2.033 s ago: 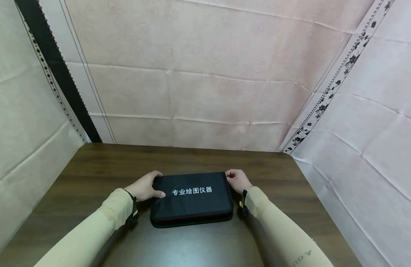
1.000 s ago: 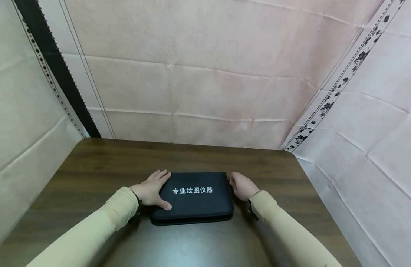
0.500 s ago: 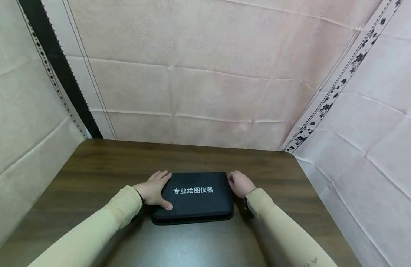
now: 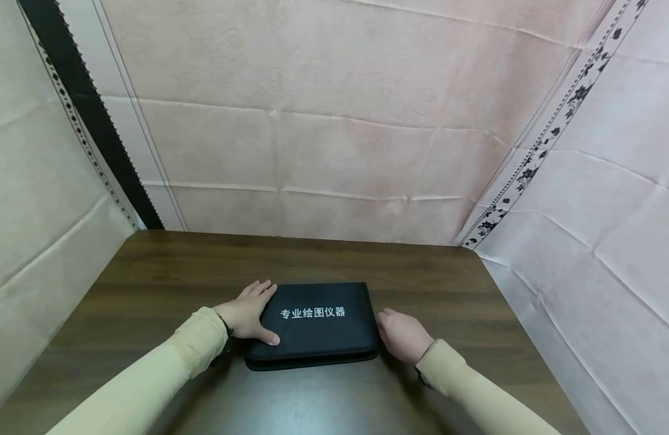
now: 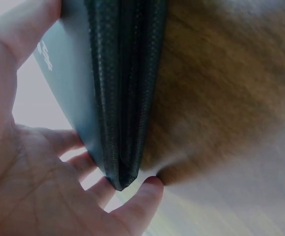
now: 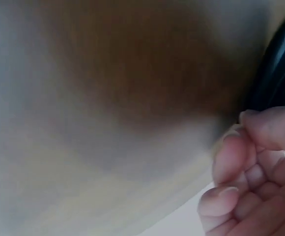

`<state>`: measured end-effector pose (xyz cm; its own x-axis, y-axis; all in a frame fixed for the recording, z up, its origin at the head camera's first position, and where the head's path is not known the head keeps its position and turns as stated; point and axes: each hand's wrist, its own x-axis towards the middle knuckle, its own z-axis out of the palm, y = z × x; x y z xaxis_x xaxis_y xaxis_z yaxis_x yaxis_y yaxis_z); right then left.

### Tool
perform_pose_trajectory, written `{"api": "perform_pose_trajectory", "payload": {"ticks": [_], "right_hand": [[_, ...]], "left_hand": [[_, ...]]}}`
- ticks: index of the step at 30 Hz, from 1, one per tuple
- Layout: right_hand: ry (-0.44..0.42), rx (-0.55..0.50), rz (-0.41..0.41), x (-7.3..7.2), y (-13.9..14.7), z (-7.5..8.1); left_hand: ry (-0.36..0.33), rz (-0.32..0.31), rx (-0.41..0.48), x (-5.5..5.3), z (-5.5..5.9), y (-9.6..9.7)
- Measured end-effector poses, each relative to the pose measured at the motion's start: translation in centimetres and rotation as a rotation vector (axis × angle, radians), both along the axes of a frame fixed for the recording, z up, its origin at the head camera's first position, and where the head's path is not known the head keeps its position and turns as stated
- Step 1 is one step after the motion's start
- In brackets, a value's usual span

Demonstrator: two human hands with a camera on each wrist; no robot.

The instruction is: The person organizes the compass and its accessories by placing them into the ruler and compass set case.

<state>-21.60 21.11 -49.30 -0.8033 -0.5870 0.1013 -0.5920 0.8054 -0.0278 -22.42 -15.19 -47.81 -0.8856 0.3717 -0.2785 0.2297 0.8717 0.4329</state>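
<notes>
A black zip case (image 4: 320, 332) with white Chinese characters on its cover lies flat on the table. My left hand (image 4: 244, 315) rests on its left side, fingers spread near the far corner and thumb on the cover. In the left wrist view, layered edges (image 5: 125, 98) of the case run beside the palm. At the case's right side is my right hand (image 4: 402, 336), its fingers curled. Thumb and forefinger pinch together at the rounded zip edge (image 6: 272, 73) in the right wrist view; the zipper pull is hidden by the fingertips.
The brown wooden table (image 4: 204, 260) carries the case near its middle. A pale cloth wall (image 4: 313, 151) rises behind the far edge, with cloth side walls (image 4: 611, 272) to the left and right.
My right hand has slid from the far right corner toward the near end along the case's right side. My left hand has spread further over the cover. The case has hardly moved.
</notes>
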Motion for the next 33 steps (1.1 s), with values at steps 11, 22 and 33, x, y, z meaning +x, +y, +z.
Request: {"api": "perform_pose_trajectory", "payload": {"ticks": [11, 22, 33], "right_hand": [[-0.108, 0.006, 0.045, 4.9, -1.7, 1.4], [-0.028, 0.068, 0.150, 6.2, -10.1, 0.6], [0.040, 0.077, 0.300, 7.0, -17.4, 0.6]], "left_hand": [[0.022, 0.012, 0.032, 0.5, 0.1, -0.6], [0.056, -0.010, 0.047, 0.0, -0.2, -0.5], [0.067, -0.009, 0.039, -0.1, -0.6, -0.5]]}}
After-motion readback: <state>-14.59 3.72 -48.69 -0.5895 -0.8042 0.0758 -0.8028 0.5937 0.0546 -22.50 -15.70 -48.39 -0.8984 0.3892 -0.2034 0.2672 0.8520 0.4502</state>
